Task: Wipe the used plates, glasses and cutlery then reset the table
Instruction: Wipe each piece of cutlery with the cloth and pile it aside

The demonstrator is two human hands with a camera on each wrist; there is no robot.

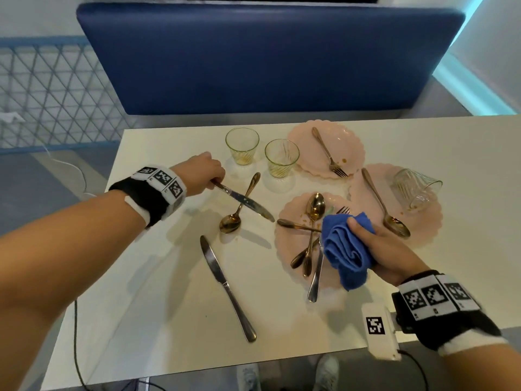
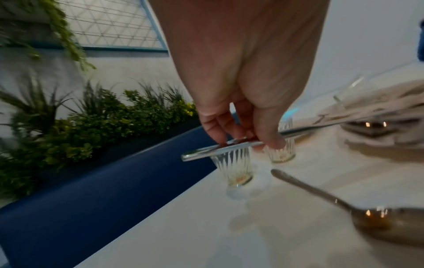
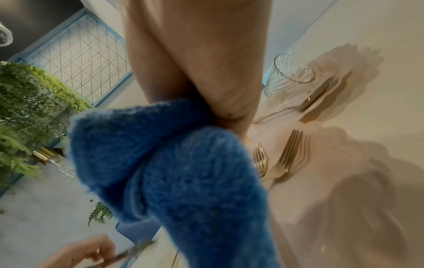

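My left hand (image 1: pixel 207 172) pinches the handle of a silver knife (image 1: pixel 245 202) whose blade points right, lifted over a gold spoon (image 1: pixel 236 210); in the left wrist view the fingertips (image 2: pixel 268 139) hold the knife (image 2: pixel 218 150). My right hand (image 1: pixel 377 249) grips a bunched blue cloth (image 1: pixel 345 249) above the near pink plate (image 1: pixel 284 244), which carries several crossed pieces of cutlery (image 1: pixel 311 230). The blue cloth (image 3: pixel 183 172) fills the right wrist view. Two upright glasses (image 1: pixel 242 145) (image 1: pixel 282 158) stand behind. A third glass (image 1: pixel 414 190) lies tipped on the right plate (image 1: pixel 428 221).
A second silver knife (image 1: pixel 225 286) lies on the white table (image 1: pixel 169 306) near the front. The far plate (image 1: pixel 346 139) holds a fork (image 1: pixel 328 153). A gold spoon (image 1: pixel 384 207) rests on the right plate. A blue bench back (image 1: pixel 253 57) stands behind the table.
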